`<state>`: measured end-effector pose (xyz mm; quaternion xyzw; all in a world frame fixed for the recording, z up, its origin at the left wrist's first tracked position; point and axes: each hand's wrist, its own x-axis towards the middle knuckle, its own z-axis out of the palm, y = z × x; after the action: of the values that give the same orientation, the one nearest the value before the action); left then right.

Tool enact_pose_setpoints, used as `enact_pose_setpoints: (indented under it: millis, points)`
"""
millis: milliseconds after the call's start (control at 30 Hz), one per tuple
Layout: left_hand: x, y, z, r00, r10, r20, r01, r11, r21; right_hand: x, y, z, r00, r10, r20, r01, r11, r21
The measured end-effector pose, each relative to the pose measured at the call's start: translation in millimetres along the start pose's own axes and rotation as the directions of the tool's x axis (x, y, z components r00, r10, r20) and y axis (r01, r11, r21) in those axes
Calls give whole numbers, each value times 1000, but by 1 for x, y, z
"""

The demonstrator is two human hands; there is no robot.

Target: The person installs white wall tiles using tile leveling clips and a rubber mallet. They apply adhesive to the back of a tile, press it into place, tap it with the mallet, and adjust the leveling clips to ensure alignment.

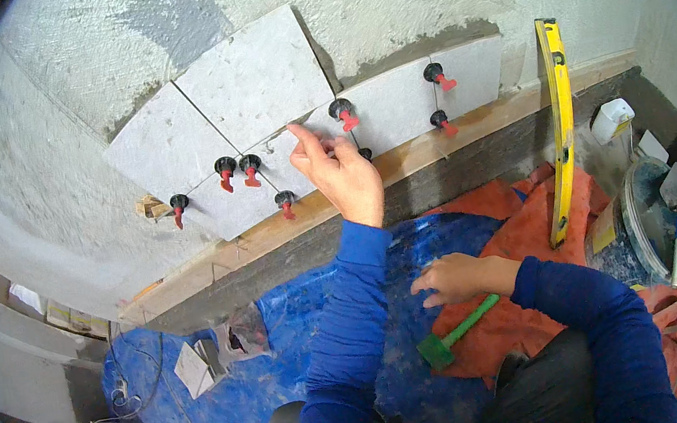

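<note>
My left hand reaches up to the wall and lies with spread fingers on a lower grey tile; the forefinger tip touches the joint under an upper tile. A black-capped levelling clip pokes out just right of the knuckles. More clips with red wedges sit along the joints. My right hand rests low on the orange sheet, fingers pointing left and holding nothing. Just below it lies a green rubber mallet.
A wooden batten runs under the tiles. A yellow spirit level leans on the wall at the right. Beside it stand a bucket with a trowel and a white container. Tile offcuts lie on the blue sheet.
</note>
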<state>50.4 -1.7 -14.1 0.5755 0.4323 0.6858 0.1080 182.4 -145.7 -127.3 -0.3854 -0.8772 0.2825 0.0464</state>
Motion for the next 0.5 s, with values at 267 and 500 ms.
enact_pose_setpoints:
  millis: [267,500]
  points:
    - [-3,4,14,991,-99,-85,88,989,-122,-1,13,-9,996,-25,-81,31,997,67]
    - [-2,0,11,982,-156,-107,136,975,-176,-3,27,-9,992,-13,-125,35,983,178]
